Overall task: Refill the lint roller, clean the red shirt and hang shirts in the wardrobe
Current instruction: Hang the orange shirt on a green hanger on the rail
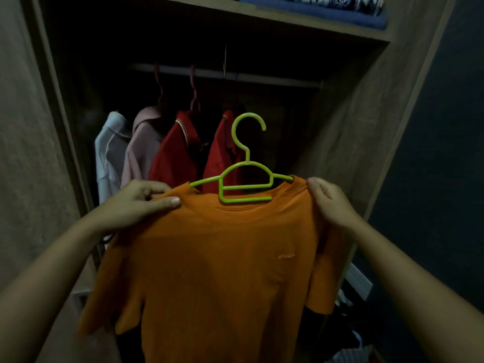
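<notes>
Before the wardrobe [353, 132], both hands pinching orange shirt [222, 271], green hanger [243, 176] inside

An orange shirt [214, 271] is held up in front of the open wardrobe [348, 142], its front turned toward the camera and its body hanging down loosely. It is carried on a lime-green plastic hanger [246, 176], whose arms are tucked into the neckline while the hook stands upright above the collar, free of the rail [262, 78]. Behind it, two red shirts [180, 153] are hung side by side on that rail inside the dark wardrobe, just beside a pink one and a white one.
</notes>
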Tool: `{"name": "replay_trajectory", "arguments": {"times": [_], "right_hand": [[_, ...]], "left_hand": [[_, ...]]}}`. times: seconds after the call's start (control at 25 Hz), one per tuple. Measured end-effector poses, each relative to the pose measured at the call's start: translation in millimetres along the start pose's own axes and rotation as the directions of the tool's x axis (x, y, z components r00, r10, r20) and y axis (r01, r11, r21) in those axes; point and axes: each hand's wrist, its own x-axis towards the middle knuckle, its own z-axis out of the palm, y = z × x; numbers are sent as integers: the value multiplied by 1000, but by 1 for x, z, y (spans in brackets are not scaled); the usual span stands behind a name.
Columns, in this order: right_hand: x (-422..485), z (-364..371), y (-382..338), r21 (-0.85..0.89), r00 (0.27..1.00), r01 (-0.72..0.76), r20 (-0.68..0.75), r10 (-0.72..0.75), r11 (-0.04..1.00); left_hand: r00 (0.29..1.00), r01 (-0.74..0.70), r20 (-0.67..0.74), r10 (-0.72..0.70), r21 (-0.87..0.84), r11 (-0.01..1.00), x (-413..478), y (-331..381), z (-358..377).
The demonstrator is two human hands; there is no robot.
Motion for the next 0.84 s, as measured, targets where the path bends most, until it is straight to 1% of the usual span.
{"name": "replay_trajectory", "arguments": {"times": [0.04,0.12,0.16,0.2,0.24,0.28,0.32,0.36,0.4,0.48,0.56,0.64,0.68,0.72,0.76,0.8,0.84], "right_hand": [[4,1,-4,-51,999,11,-34,-13,999],[7,10,-20,-116,994,70,-77,-79,991],[6,18,-33,-65,995,79,-51,-82,995],[4,24,-46,52,1000,19,24,-20,998],[3,30,-59,198,987,-104,139,78,975],[4,34,-66,334,959,-230,239,153,914],[6,37,-68,440,936,-317,291,201,840],[10,36,-66,524,928,-357,294,229,773],[15,35,-64,592,932,-360,266,246,721],[29,29,-59,686,944,-326,193,269,650],[44,21,-58,756,953,-266,115,279,598],[60,10,-60,771,961,-227,78,266,595],[69,4,-59,751,964,-219,67,258,623],[79,-1,-57,729,966,-215,61,251,650],[89,-5,-55,709,968,-217,66,243,671],[99,-9,-54,689,969,-217,63,240,691],[110,-10,-52,673,968,-210,41,247,709]], "left_hand": [[998,2,-62,0,41,999,2,5,7],[976,-10,-208,67,261,965,12,14,34],[957,1,-269,106,372,928,19,21,52],[942,33,-314,117,434,900,27,29,70],[931,72,-349,103,455,888,36,36,86],[925,125,-375,61,453,883,45,41,100],[916,178,-400,17,447,877,54,46,110],[908,211,-418,-4,448,869,62,51,118],[901,217,-435,4,457,863,70,57,124],[889,213,-457,29,469,857,82,75,136],[899,197,-436,36,478,856,92,91,143],[922,154,-385,39,457,876,98,104,136],[911,135,-408,63,438,889,106,105,126],[859,114,-497,120,416,902,124,101,111],[791,99,-587,172,401,911,144,92,91],[751,124,-636,178,400,908,166,80,69],[754,182,-648,107,362,914,186,68,49]]}}
